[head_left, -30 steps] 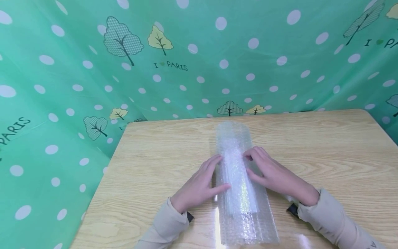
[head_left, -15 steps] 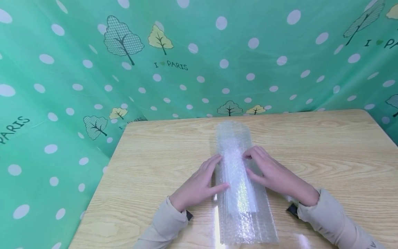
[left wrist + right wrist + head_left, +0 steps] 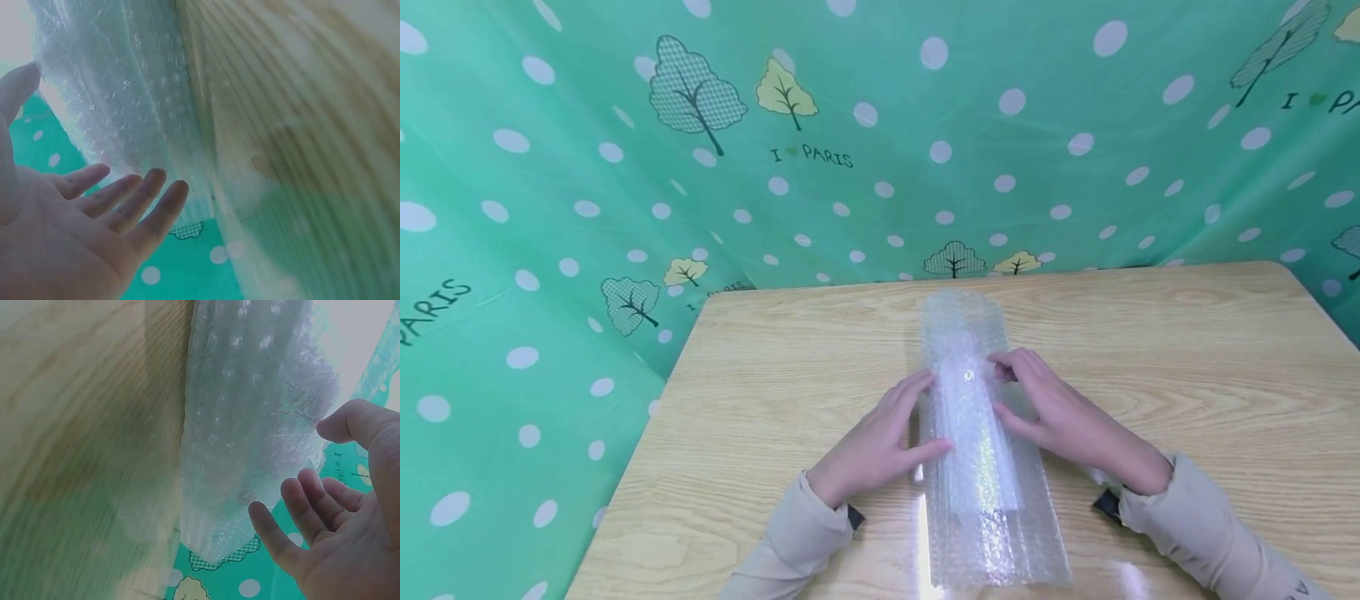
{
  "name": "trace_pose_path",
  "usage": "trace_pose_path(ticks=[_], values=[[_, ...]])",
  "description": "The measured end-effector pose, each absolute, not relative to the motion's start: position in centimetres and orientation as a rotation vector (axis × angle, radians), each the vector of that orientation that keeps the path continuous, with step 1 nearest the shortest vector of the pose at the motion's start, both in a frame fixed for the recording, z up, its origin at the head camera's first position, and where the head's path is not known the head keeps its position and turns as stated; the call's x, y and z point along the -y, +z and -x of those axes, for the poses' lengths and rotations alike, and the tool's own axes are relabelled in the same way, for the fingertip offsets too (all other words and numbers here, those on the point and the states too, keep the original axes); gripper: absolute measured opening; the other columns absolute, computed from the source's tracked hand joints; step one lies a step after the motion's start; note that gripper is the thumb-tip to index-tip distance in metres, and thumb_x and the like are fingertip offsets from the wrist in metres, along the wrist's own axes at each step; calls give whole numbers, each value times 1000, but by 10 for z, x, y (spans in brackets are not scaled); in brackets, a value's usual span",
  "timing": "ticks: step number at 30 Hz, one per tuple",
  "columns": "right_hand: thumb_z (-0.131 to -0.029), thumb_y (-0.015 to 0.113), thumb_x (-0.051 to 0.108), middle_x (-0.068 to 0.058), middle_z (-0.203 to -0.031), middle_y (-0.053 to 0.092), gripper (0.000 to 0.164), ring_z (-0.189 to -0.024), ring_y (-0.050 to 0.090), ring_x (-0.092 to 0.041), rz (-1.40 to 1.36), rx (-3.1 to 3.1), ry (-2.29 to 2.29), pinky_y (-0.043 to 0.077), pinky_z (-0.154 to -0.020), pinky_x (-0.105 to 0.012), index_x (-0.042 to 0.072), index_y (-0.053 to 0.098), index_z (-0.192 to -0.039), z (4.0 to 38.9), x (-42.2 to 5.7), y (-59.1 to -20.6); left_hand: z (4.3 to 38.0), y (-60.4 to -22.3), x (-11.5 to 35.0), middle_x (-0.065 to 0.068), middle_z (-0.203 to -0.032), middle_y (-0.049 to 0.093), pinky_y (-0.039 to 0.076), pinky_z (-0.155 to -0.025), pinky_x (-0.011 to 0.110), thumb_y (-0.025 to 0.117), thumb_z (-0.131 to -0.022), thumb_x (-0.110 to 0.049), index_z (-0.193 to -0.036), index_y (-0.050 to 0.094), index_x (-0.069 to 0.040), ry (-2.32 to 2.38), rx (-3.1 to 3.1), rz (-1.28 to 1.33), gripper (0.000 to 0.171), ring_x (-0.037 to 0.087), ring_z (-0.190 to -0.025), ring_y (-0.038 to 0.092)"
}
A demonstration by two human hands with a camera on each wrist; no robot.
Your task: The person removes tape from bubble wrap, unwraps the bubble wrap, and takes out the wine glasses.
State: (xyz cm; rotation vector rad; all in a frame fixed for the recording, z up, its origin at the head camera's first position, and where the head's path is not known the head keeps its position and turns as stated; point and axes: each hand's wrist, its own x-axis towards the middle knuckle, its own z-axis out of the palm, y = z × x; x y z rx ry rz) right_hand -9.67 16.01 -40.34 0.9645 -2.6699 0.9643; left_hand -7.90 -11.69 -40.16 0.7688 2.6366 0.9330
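A long bundle of clear bubble wrap (image 3: 973, 467) lies lengthwise on the wooden table, folded over with a thicker, whiter layer along its middle. Whatever it may enclose is hidden by the shiny layers. My left hand (image 3: 880, 446) rests along its left side, fingers extended and thumb laid over the top. On the other side, my right hand (image 3: 1067, 412) touches the wrap with thumb and lightly bent fingers. Both wrist views show loosely spread fingers, with the left thumb (image 3: 22, 87) and right thumb (image 3: 350, 422) at the bubbled surface.
The pale wood-grain table (image 3: 760, 400) extends to both sides of the bundle. Behind it and to the left hangs a green polka-dot cloth (image 3: 850, 208) printed with trees. Dark straps (image 3: 1107, 506) show at both cuffs.
The right hand's fingers have shifted very slightly on the wrap, and the glare on its upper part looks different. The left hand and the bundle stay nearly in place.
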Motion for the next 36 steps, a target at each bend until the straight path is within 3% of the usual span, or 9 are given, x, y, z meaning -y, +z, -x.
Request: trace_pose_path(ticks=[13,24,36], values=[[-91,70,13,-5,-120,54,53,-110,55,-17,-1008,2624,965,55,-91,-37,4,45,-137,95,-162,-403,81,-400,119,-7,-165,19,26,-122,45,52,-89,-72,-159,15,-29,956,-2644,-738,91,15,-151,20],[-93,69,14,-7,-127,53,51,-112,54,-17,-1014,2639,972,54,-94,-37,3,46,-137,94,-162,-399,82,-399,124,-7,-160,27,31,-120,41,56,-90,-67,-159,18,-23,992,-2665,-795,90,12,-146,30],[-94,67,13,-3,-126,53,47,-114,53,-16,-1025,2636,1006,53,-96,-38,6,47,-136,93,-161,-398,81,-396,126,-6,-162,24,30,-120,43,54,-91,-66,-159,16,-23,970,-2665,-820,89,16,-148,28]])
